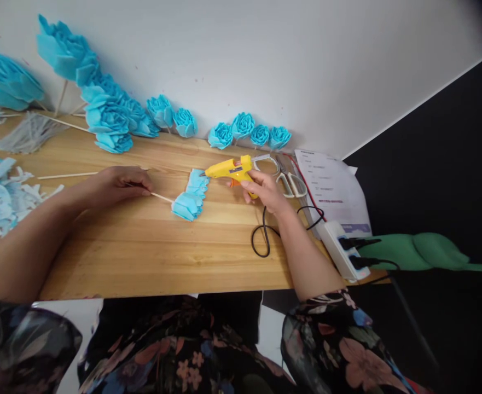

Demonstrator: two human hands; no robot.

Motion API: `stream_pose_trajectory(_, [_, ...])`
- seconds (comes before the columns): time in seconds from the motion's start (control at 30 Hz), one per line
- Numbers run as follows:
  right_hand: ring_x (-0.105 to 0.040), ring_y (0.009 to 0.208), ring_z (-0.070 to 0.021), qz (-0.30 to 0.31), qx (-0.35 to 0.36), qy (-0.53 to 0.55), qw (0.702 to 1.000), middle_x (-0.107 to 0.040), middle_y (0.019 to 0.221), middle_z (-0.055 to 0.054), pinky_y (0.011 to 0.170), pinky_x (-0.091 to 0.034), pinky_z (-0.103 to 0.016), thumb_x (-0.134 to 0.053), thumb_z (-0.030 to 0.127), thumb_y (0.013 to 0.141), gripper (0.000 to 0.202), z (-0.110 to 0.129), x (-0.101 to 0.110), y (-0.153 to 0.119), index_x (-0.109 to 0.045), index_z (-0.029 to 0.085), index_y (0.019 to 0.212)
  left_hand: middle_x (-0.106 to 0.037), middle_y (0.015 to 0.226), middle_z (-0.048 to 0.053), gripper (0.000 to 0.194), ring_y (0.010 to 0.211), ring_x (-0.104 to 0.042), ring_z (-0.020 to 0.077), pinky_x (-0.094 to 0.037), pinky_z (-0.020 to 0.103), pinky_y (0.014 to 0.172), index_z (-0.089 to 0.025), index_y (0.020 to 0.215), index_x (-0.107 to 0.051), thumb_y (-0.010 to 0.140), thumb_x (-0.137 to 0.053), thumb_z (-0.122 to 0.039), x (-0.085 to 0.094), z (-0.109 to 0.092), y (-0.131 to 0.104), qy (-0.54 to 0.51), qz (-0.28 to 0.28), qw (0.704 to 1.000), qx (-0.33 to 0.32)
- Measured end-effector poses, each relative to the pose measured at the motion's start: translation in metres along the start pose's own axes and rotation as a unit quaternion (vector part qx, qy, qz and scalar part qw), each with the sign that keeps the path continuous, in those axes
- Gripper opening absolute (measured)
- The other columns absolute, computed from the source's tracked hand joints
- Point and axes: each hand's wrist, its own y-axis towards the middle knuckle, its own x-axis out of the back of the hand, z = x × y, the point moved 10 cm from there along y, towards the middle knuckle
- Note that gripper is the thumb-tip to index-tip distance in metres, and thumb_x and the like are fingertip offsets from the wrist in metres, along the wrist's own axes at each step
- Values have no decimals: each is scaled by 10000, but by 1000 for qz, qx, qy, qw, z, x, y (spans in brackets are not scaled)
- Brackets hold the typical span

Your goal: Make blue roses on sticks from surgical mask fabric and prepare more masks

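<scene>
The left fingers (145, 189) grip the stick (162, 197), apparently steadying the blue strip (189, 203) lying on the tabletop (150, 257), while the right fingers (257, 183) grasp the yellow glue gun (232, 167), seemingly to aim its nozzle at the strip's far end.

Single view, head-mounted on me. Looks forward and down over the tabletop (162, 262), my lap at the bottom edge, white wall (224, 65) up top. Close range: both forearms in frame. No second view, so no overlap.
</scene>
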Motion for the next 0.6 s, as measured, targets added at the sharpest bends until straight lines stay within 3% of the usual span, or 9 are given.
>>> stream_pose_trajectory(0.23, [-456,462,-75,-4,-15,-99,995,-624,618,31,476,-349,-226,-645,395,872,311,1,-8,-1,-705,149,1053,-679,972,73,327,906,-596,176,-450,276,837,-130,966,-699,993,-539,-413,2,-8,1,-6,-2,1000,-10])
stream_pose_trajectory(0.6, [-549,504,-117,-10,23,-188,982,-608,589,37,554,-422,-253,-634,370,868,268,5,-7,-2,-698,152,1010,-685,952,46,337,881,-608,147,-453,234,809,-148,955,-715,993,-556,-443,0,3,1,-2,-30,999,-42])
